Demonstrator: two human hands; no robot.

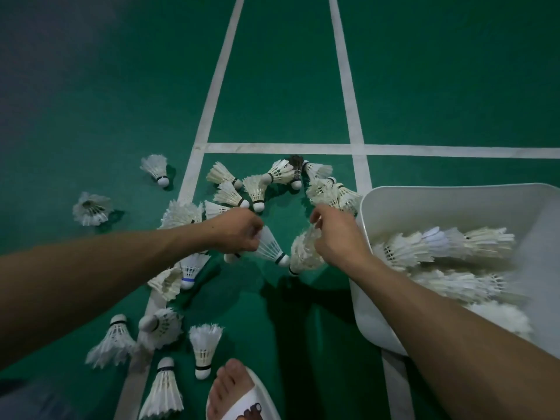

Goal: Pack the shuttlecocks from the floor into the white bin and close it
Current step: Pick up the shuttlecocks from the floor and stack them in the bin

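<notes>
Foot (230,386) in a white slide sandal (260,401) is the closest thing, toes pointing up the court. Just left of it, four loose shuttlecocks (204,348) lie on the green floor (91,101). They've got white feather skirts and rounded cork tips, some banded black, and a couple lie on a white court line (212,95).

Further up, both bare arms stretch low over the floor. Left hand (239,234) is curled tight, fingers pinching the feather end of a single shuttle (271,247) with its cork aimed down to the right. Another cork peeks out under that hand, can't tell if it's held too. Right hand (336,237) has its fingers wrapped round the top of a nested stack (303,253) of shuttles, curved like a banana, too blurry to count. The hands are near each other, not touching.

White bin (439,207) sits at the right, just beside the right hand. It's smooth plastic with rounded corners, open-topped, and the right forearm crosses its near rim. Inside lie long nested rows (439,247) of shuttles, at least two, frayed and fluffy.

Past the hands there's a heap (257,192) of roughly ten more where the lines cross, including one dark-feathered shuttle (296,169). Two strays (154,168) lie off left on their own.
</notes>
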